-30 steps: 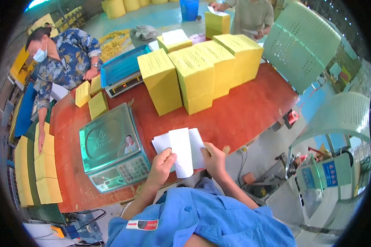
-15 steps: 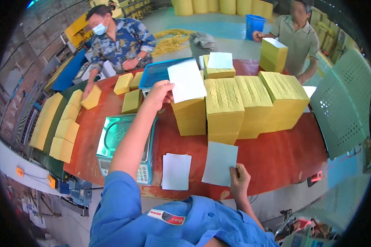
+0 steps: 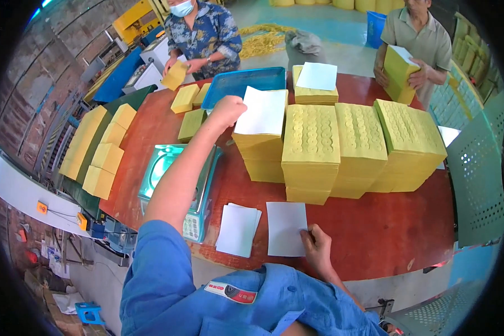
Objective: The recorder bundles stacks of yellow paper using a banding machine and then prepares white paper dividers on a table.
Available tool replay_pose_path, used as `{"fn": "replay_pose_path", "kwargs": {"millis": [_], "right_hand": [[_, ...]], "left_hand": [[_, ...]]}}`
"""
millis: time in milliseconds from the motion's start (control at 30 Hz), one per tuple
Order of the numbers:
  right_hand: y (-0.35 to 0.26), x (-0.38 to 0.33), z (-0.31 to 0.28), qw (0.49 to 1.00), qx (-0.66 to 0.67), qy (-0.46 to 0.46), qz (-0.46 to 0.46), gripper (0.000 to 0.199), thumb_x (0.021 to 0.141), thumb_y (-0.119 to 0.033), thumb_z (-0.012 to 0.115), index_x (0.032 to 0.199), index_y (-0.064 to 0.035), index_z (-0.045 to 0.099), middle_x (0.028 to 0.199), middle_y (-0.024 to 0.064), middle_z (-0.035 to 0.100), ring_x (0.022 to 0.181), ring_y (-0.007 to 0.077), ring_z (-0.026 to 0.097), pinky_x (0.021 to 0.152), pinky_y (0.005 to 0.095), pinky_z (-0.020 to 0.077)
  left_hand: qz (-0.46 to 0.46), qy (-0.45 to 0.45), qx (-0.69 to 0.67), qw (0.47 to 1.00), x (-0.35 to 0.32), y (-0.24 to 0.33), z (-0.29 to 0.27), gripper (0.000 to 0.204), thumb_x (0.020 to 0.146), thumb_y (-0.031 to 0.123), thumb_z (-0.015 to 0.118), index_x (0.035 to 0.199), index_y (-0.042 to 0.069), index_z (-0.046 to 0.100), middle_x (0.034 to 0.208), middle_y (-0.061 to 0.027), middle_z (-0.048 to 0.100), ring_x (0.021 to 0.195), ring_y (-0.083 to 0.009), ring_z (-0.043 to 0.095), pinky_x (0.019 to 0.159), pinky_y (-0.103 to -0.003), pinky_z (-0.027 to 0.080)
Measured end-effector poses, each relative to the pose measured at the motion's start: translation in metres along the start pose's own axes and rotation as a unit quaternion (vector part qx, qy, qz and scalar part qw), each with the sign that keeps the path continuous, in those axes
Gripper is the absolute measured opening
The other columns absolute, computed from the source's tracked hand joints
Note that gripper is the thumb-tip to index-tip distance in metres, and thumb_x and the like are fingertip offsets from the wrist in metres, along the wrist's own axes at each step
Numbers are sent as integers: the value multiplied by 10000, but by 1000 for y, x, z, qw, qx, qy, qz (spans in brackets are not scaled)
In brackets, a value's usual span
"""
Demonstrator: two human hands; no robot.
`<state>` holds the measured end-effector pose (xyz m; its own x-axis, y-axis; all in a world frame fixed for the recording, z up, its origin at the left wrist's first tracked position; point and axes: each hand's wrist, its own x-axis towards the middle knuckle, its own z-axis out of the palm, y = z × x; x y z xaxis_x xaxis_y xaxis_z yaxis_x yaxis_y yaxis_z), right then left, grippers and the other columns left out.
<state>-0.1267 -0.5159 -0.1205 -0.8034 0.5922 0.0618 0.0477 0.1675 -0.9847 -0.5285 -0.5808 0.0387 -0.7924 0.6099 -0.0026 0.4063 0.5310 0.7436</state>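
My left hand point(image 3: 228, 112), closed at the fingers, grips the left edge of a white sheet of paper point(image 3: 265, 111). That sheet lies over the top of a tall stack of yellow paper point(image 3: 259, 152). Low on the red table, my right hand point(image 3: 317, 245) pinches the lower right corner of another pale sheet point(image 3: 287, 227). Just left of it rests a small, slightly fanned pile of white sheets point(image 3: 238, 231). My left forearm passes over a teal digital scale point(image 3: 161, 168) and covers part of it.
Tall embossed yellow stacks point(image 3: 311, 137) stand right of centre, with a blue tray point(image 3: 246, 81) behind. Yellow blocks point(image 3: 107, 157) line the left edge. Across the table, one person point(image 3: 207, 33) handles a yellow block; another point(image 3: 420, 42) holds a yellow stack. A perforated green panel point(image 3: 479, 173) borders the right.
My left hand has lowered its sheet onto the yellow stack. The right hand's sheet has come down to the table beside the pile. The person at left has lifted a yellow block.
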Motion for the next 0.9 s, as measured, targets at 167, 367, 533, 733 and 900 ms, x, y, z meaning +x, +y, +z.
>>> {"fn": "replay_pose_path", "kwargs": {"millis": [167, 367, 533, 733, 900], "right_hand": [[8, -4, 21, 999, 9, 7, 42, 119, 898, -35, 651, 820, -8, 565, 634, 45, 486, 611, 85, 442, 546, 272, 416], [24, -14, 48, 992, 80, -34, 86, 91, 913, -49, 621, 847, -3, 578, 725, 8, 532, 696, 75, 467, 612, 256, 420], [4, -10, 73, 966, 196, -66, 155, 281, 934, -22, 553, 1208, 26, 601, 1033, 56, 647, 935, 105, 571, 828, 266, 466], [17, -17, 125, 978, 163, -83, 102, 446, 934, -6, 527, 1371, 68, 474, 1334, 178, 565, 1253, 224, 529, 1037, 318, 428], [8, -11, 135, 980, 150, -87, 102, 418, 921, -7, 533, 1333, 60, 516, 1257, 169, 607, 1152, 198, 583, 966, 320, 471]], "left_hand": [[59, 36, 139, 988, 7, -6, 1, 283, 788, 291, 613, 667, 35, 622, 699, -148, 670, 624, -303, 641, 601, -418, 504], [104, 166, 213, 957, 7, -11, -8, 346, 785, 375, 712, 761, 52, 591, 689, -133, 627, 656, -295, 623, 630, -422, 483], [333, 153, 206, 907, 33, 17, 4, 379, 907, 365, 594, 1129, 60, 629, 1116, -171, 636, 1063, -318, 615, 892, -390, 482], [200, -17, 317, 927, 50, 26, 58, 504, 975, 472, 394, 1319, 132, 534, 1330, -151, 554, 1251, -344, 507, 1046, -494, 388], [185, -67, 335, 921, 39, 16, 62, 508, 980, 465, 339, 1374, 182, 491, 1414, -145, 482, 1303, -366, 454, 1064, -580, 336]]}}
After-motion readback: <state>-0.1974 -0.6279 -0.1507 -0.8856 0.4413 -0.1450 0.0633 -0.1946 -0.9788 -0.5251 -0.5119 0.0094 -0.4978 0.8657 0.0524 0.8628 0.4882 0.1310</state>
